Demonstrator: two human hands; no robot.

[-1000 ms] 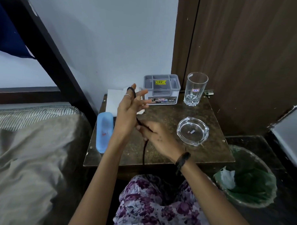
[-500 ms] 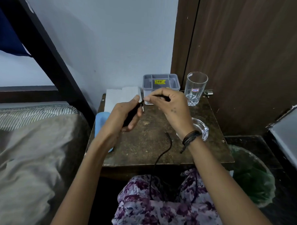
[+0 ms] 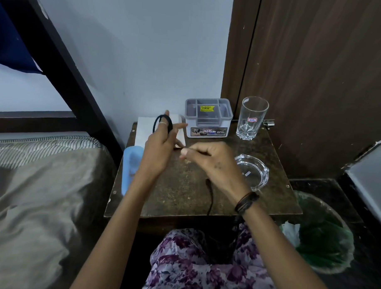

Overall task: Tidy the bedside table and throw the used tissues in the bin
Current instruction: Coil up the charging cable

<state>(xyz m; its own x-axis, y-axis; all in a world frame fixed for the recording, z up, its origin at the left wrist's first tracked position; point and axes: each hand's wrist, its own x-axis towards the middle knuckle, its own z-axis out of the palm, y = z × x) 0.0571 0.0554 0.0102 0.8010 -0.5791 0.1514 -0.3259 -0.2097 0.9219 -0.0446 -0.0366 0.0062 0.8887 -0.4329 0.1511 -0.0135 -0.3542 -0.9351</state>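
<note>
A black cable is looped round the raised fingers of my left hand above the bedside table. My right hand pinches the cable just right of the left palm. From there the cable trails down over the table's front edge to my lap. A white folded tissue sheet lies at the table's back left, partly behind my left hand. The green-lined bin stands on the floor to the right of the table, with a crumpled white tissue inside.
On the table stand a grey organiser box, a tall drinking glass and a glass ashtray. A blue case lies along its left edge. The bed is on the left, a brown door behind.
My left hand has spread its fingers upward with the cable loop round them. My right hand has dropped lower and nearer to me with the cable in its pinch.
</note>
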